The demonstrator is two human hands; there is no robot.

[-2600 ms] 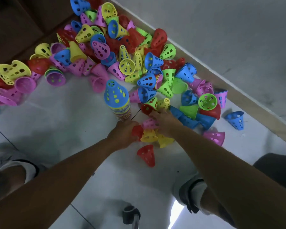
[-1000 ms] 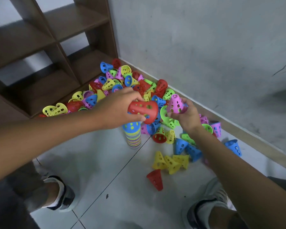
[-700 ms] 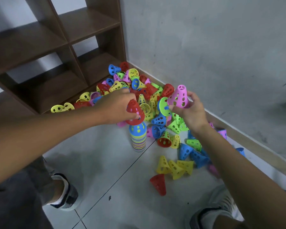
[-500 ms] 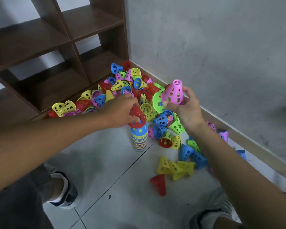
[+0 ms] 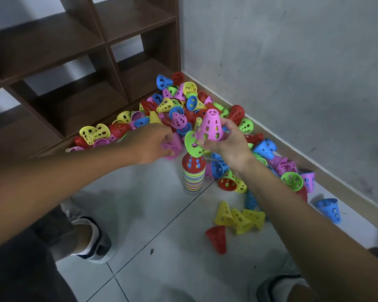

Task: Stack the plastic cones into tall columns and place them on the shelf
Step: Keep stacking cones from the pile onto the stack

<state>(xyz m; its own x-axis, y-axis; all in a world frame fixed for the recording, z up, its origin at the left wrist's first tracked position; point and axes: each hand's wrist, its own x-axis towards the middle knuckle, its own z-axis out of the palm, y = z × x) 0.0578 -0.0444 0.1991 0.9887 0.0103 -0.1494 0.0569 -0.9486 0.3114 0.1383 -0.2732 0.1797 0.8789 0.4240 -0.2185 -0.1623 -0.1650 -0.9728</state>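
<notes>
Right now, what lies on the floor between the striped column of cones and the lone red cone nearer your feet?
In the head view, only bare grey tile, crossed by a dark grout line, lies between the column and the red cone.

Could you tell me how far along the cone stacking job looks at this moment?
Early. Done: one column stands on the floor, topped by a red cone. In hand: the right hand holds a pink cone and a green one above it; the left hand grips another pink cone. Left: the big loose pile, and the shelf holds no columns.
</notes>
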